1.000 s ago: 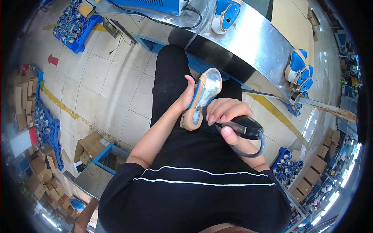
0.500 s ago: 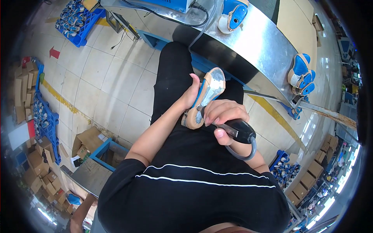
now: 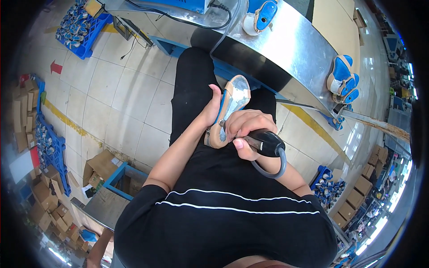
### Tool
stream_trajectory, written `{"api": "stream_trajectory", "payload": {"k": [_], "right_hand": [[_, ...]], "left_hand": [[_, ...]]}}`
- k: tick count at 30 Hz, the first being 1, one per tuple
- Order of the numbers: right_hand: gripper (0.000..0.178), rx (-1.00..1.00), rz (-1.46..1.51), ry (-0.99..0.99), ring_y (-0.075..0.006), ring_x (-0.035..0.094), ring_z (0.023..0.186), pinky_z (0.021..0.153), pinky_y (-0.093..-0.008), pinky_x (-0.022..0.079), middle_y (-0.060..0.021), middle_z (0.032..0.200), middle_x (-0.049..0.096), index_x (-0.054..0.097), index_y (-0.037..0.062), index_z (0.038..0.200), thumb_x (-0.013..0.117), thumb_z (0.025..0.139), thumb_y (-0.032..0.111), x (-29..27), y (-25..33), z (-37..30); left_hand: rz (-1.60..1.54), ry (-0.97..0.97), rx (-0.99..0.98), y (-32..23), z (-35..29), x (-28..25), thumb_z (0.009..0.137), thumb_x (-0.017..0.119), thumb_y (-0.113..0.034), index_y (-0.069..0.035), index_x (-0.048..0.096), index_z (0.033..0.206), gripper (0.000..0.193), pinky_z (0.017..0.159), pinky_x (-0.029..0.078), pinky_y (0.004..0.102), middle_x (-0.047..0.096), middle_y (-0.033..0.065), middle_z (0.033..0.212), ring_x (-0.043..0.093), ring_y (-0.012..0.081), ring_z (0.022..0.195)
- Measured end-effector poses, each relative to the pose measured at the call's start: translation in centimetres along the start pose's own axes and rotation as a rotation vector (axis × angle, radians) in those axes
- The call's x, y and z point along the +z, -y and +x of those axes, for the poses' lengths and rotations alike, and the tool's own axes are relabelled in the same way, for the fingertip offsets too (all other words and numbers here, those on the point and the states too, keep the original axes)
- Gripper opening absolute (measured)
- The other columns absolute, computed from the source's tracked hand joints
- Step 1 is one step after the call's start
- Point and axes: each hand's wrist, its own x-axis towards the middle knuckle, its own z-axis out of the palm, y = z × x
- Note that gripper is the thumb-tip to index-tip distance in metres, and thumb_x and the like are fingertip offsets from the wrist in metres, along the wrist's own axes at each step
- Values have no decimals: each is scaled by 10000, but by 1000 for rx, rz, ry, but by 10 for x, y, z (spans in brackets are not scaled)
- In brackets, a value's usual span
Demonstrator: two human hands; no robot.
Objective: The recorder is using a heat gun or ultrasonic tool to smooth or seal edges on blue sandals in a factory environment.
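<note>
Over my lap a sandal (image 3: 238, 93) with a tan edge, blue lining and a bare whitish-grey underside is tilted with its sole side facing up. My left hand (image 3: 210, 110) is wrapped round its left side, thumb standing up. In my right hand (image 3: 251, 125) is a black corded hand tool (image 3: 271, 142) with a metal plate and a grey cord looping back. Its narrow metal tip points at the sandal's edge near the heel; whether it touches I cannot tell. My right fingers hide part of the sole and the tool's front end.
A steel bench (image 3: 286, 42) runs across ahead, with a blue powered box (image 3: 183, 5) and one sandal (image 3: 261, 18) on it. More sandals (image 3: 343, 82) are piled at its right end. Blue crates (image 3: 85, 47) of footwear stand on the floor. Another person's arm (image 3: 99, 248) shows at lower left.
The view has shifted slightly, so the bench and floor sit a little further left. The tool's tip has moved a little along the sandal's edge; both grips are unchanged.
</note>
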Motion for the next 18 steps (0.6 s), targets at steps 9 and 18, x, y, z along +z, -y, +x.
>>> {"api": "stream_trajectory", "payload": {"k": [9, 18], "right_hand": [[243, 56, -270, 17, -236, 642, 699, 713, -390, 557, -151, 906, 670, 566, 48, 1042, 725, 914, 181, -36, 33, 1], [287, 9, 156, -83, -241, 673, 746, 734, -403, 557, -125, 879, 699, 588, 86, 1045, 759, 925, 283, -38, 47, 6]], "left_hand": [[-45, 8, 53, -4, 0, 4, 846, 7, -928, -17, 557, 1447, 1223, 990, 525, 317, 678, 141, 1292, 651, 196, 1128], [-90, 23, 96, -15, -5, 6, 787, -23, -958, -23, 407, 1587, 1303, 1075, 524, 351, 591, 173, 1471, 618, 244, 1306]]}}
